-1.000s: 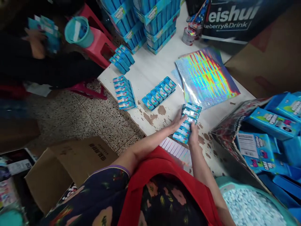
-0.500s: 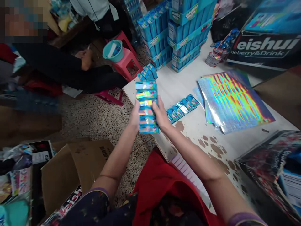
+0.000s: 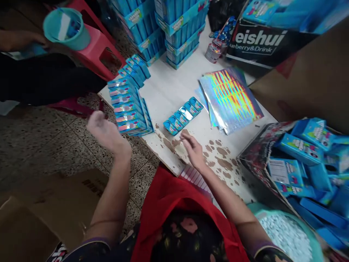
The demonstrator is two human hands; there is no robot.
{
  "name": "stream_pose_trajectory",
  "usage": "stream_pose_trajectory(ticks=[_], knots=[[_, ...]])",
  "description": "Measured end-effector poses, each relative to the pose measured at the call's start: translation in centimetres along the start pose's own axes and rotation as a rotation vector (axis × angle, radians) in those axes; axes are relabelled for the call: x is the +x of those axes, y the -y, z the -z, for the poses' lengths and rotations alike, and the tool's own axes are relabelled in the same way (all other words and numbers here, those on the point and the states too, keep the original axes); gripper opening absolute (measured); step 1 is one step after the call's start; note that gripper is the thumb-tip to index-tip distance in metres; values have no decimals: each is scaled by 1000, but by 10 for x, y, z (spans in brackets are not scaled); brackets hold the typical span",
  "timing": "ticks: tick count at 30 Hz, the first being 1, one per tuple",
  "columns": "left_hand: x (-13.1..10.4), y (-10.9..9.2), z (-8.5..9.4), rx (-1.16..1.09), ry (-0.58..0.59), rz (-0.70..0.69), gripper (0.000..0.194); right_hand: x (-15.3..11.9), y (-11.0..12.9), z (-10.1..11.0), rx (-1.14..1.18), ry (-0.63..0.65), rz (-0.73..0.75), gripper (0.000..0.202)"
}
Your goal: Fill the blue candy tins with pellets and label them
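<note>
My left hand (image 3: 105, 133) is beside the table's left edge, smeared by motion, so its fingers are not distinct; nothing shows in it. Just to its right, a row of small blue boxes (image 3: 128, 105) with shiny stickers stands at the table edge, against more blue boxes. My right hand (image 3: 193, 150) is over the table's front with fingers loosely apart and nothing in them. Slightly beyond its fingertips lies a flat row of blue boxes (image 3: 182, 115) with round marks on their faces.
Shiny holographic sheets (image 3: 230, 100) lie on the white table (image 3: 163, 83). Stacked blue display cartons (image 3: 180, 40) stand at the back. At right are a carton of blue boxes (image 3: 297, 156) and a basin of pale pieces (image 3: 283, 233). Another person's hand (image 3: 35, 40) is near a bucket (image 3: 68, 31).
The row of blue boxes that both hands held now stands at the table's left edge, let go. My hands have moved apart, and the view has swung to the right.
</note>
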State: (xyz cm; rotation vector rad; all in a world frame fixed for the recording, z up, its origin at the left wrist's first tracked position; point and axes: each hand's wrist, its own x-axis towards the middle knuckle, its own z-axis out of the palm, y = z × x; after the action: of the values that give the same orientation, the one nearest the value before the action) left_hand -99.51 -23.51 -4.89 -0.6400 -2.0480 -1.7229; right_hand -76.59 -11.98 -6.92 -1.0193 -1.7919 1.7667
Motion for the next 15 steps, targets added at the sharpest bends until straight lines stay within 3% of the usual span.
stream_pose_trajectory(ticks=[1,2,4,7,9,12,15], knots=[[-19,-10,-5,-59,100,-27,46,-13,-12,21,-3,-118,-92,51],[-37,-17,-14,-106,277,-21,50,-21,-25,38,7,-195,-170,54],[-60,-19,-44,-93,590,94,60,-26,-45,58,65,-262,-277,61],[-62,0,-100,-32,788,456,69,-7,-61,63,199,-223,-350,64],[-51,14,-129,-135,993,708,72,15,-62,58,267,-194,-390,66],[-49,18,-145,-305,1212,874,66,47,-59,47,329,-107,-396,70],[-77,4,-137,-372,1236,875,68,58,-55,46,327,-13,-311,74]])
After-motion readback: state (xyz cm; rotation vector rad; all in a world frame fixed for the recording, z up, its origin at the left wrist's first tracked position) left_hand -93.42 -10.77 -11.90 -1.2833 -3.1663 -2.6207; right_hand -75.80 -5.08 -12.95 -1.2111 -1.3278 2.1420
